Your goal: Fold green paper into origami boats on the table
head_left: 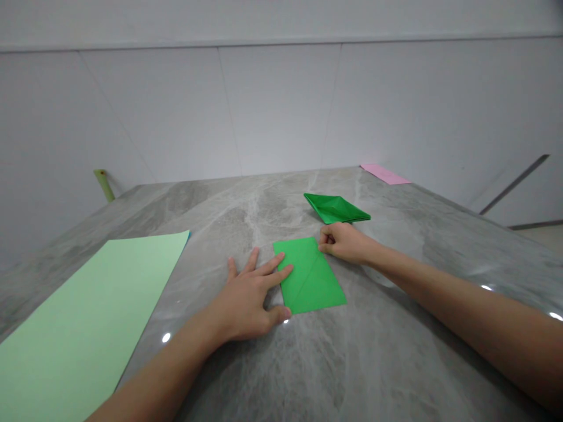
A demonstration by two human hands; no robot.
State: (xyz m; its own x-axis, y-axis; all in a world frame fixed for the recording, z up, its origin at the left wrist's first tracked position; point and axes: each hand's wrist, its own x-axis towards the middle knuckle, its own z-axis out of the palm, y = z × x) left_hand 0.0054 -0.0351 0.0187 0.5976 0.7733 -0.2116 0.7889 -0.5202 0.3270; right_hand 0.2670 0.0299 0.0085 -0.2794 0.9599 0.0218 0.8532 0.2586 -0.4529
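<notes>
1. Steadying the green paper point(310, 284) seems to be your step in hand; it lies creased on the desk point(334, 363) between your hands.
2. Your left hand point(251, 302) is spread, fingertips on the paper; your right hand point(345, 241) curls at its edge, though whether it pinches cannot be told.
3. Your next move likely calls for a firm left hold and precise right fingers.

Left hand point(247, 303) rests on creased green paper point(310, 275), right hand point(346, 241) at its corner.
</notes>
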